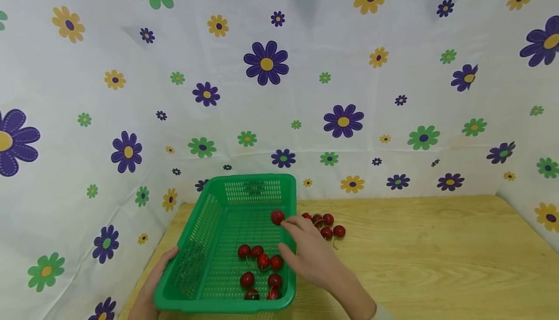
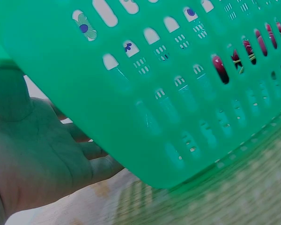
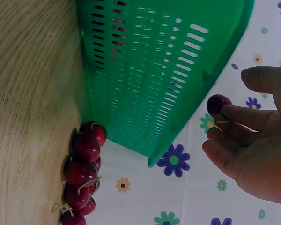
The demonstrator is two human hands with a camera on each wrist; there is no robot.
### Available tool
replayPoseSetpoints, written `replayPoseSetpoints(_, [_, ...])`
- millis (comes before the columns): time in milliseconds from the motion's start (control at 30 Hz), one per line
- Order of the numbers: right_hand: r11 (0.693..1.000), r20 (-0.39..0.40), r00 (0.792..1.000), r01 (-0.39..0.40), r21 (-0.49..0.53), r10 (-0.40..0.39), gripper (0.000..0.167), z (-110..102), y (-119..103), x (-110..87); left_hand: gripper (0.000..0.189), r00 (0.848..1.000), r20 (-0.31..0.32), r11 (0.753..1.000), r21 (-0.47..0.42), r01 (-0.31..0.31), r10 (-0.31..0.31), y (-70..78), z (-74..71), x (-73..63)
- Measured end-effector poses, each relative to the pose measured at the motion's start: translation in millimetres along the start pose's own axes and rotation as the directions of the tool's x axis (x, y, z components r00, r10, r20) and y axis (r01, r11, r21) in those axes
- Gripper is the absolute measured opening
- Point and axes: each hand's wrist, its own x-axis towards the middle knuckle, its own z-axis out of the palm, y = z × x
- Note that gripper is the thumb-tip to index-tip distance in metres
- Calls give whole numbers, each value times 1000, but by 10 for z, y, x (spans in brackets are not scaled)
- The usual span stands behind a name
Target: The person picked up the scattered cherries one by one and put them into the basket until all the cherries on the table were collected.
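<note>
A green plastic basket (image 1: 227, 305) with slotted walls stands on the table, with several dark red cherries (image 1: 263, 261) inside toward its near right part. My left hand (image 1: 158, 274) rests against its left side near the rim; in the left wrist view its fairly straight fingers reach behind the basket corner. Over the basket's right rim reaches my right hand (image 1: 312, 252), holding one cherry (image 3: 219, 104) at the tips of its index and middle fingers. The right thumb stands apart from that cherry. Part of its stem shows beside the fingers.
Outside the basket's right wall, several more cherries (image 1: 326, 233) with stems lie in a cluster on the wooden table (image 1: 419, 257). A white flower-print cloth (image 1: 297, 96) hangs behind the table and along both sides.
</note>
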Motion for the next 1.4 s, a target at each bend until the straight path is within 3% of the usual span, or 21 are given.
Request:
replayPoseSetpoints(33, [1000, 17, 1000, -8, -8, 8, 44, 23, 11, 33, 51, 995, -96, 999, 37, 34, -31, -13, 9, -20])
replayPoseSetpoints(100, [1000, 42, 999, -12, -27, 13, 47, 71, 38, 89, 58, 965, -250, 991, 84, 100, -76, -29, 34, -52])
replayPoseSetpoints(133, [999, 53, 999, -13, -40, 15, 48, 98, 55, 112, 64, 949, -297, 988, 84, 131, -101, -33, 47, -58])
replayPoseSetpoints(167, [998, 58, 998, -14, -53, 17, 49, 121, 68, 132, 67, 947, -307, 987, 91, 132, -98, -41, 47, -51])
replayPoseSetpoints(333, [986, 60, 998, 5, -165, 5, 51, 220, 122, 212, 62, 951, -295, 989, 85, 124, -94, -49, 43, -33])
replayPoseSetpoints(567, [943, 39, 998, 65, -327, -55, 46, 348, 112, 399, 48, 950, -301, 991, 73, 113, -87, -52, 40, -37])
replayPoseSetpoints(667, [919, 83, 996, 43, -392, -11, 46, 430, 120, 474, 40, 960, -265, 993, 57, 105, -86, -53, 34, -38])
replayPoseSetpoints(767, [876, 161, 985, 29, -481, 55, 46, 491, 126, 520, 37, 968, -238, 994, 49, 98, -84, -52, 30, -37])
replayPoseSetpoints(900, [838, 218, 972, 51, -543, 82, 43, 524, 121, 545, 35, 967, -246, 996, 48, 80, -66, -51, 22, -44])
replayPoseSetpoints(1133, [835, 244, 965, 55, -548, 96, 32, 551, 112, 531, 34, 968, -245, 996, 53, 74, -59, -59, 14, -73])
replayPoseSetpoints(1333, [831, 252, 962, 56, -554, 103, 40, 560, 124, 549, 49, 948, -301, 990, 63, 129, -105, -28, 23, -94])
replayPoseSetpoints(1400, [830, 243, 964, 50, -555, 104, 41, 549, 124, 557, 50, 948, -299, 989, 67, 133, -107, 2, 28, -89])
